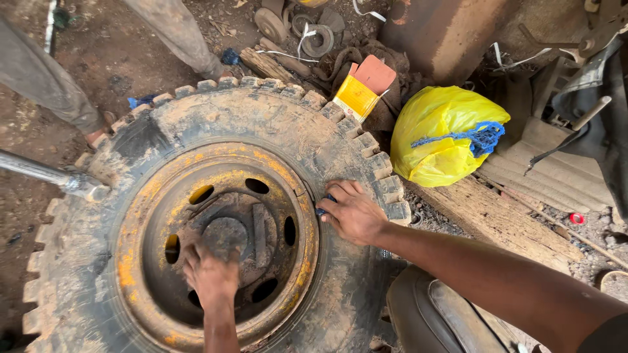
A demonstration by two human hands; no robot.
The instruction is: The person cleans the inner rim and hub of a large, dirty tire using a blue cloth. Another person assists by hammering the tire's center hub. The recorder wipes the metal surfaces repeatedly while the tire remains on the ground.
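A big muddy truck tyre [340, 140] lies flat on the ground with a rusty yellow steel rim [147, 196] in it. My left hand [210, 274] rests inside the rim's dish near the hub, fingers spread on the metal. My right hand [353, 210] presses on the tyre wall at the rim's right edge, fingers curled around a small blue object [322, 208] that is mostly hidden. A metal bar [46, 173] reaches in from the left and its end touches the tyre's tread.
Another person's legs [59, 85] stand at the tyre's far left. A yellow plastic bag [438, 134] with blue netting and a yellow-orange carton [361, 91] lie beyond the tyre. Wooden planks [504, 222], scrap parts and a dark seat [432, 314] crowd the right.
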